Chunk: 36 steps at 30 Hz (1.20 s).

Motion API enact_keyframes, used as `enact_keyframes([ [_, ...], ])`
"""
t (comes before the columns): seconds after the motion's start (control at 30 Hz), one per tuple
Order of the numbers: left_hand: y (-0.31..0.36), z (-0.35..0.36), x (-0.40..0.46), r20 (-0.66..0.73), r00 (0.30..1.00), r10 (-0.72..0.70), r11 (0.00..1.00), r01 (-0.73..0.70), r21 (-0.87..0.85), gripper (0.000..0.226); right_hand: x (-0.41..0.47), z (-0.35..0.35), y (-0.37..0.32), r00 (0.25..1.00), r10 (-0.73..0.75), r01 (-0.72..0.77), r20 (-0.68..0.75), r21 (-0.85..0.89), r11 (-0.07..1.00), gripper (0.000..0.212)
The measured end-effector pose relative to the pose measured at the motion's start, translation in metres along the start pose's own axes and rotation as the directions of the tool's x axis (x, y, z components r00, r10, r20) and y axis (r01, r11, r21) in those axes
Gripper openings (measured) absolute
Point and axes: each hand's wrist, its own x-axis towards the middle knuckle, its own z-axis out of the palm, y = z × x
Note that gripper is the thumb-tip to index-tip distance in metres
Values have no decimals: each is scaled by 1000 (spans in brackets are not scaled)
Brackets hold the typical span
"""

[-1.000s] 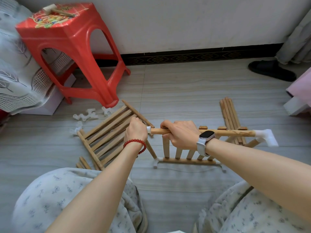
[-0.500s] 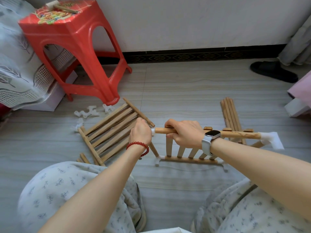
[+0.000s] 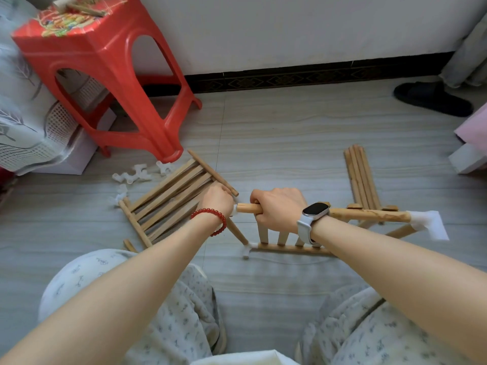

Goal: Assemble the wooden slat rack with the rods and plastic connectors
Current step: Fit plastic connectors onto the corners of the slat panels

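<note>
over the last second very little has shifted: the right hand (image 3: 276, 210) keeps its fist wrapped round the top rod (image 3: 369, 215) of the half-built rack, fingers curled tight over the wood close to its left end, and the left hand (image 3: 218, 197) is still bunched up against that same end, where a white plastic connector (image 3: 234, 209) just peeks out between the two hands. the left fingers are curled in, apparently pinching or pressing the connector, though they are turned away and i cannot tell exactly how. the rack section stands on the floor right in front of the person's knees, its lower rail (image 3: 287, 248) beneath the top rod, and another white corner connector (image 3: 429, 223) caps the rod's far right end. the loose slat panel (image 3: 168, 196) lies flat just left of the top rod, the spare connectors (image 3: 134, 176) beyond it, and a bundle of rods (image 3: 362, 175) behind the rod's right half. so the seating of that left connector looks unfinished, still being worked home.
</note>
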Motion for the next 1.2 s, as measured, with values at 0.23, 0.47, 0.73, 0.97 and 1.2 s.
enact_keyframes([
  [0.23,-3,8,9,-51,995,85,988,-78,134,32,0,1,9,999,-23,25,-40,46,999,16],
  [0.47,4,14,18,-133,981,142,973,-114,199,36,-5,3,12,999,-2,7,-41,123,992,19],
  [0.73,1,21,12,-124,976,177,974,-156,165,28,-1,-3,19,999,5,1,-46,121,993,21],
  [0.97,-10,20,11,-143,970,195,971,-172,164,28,-7,2,11,998,-31,35,-45,93,995,20],
  [1.2,-4,19,7,-59,977,205,975,-199,104,31,-14,3,11,999,23,-18,-48,103,995,21],
])
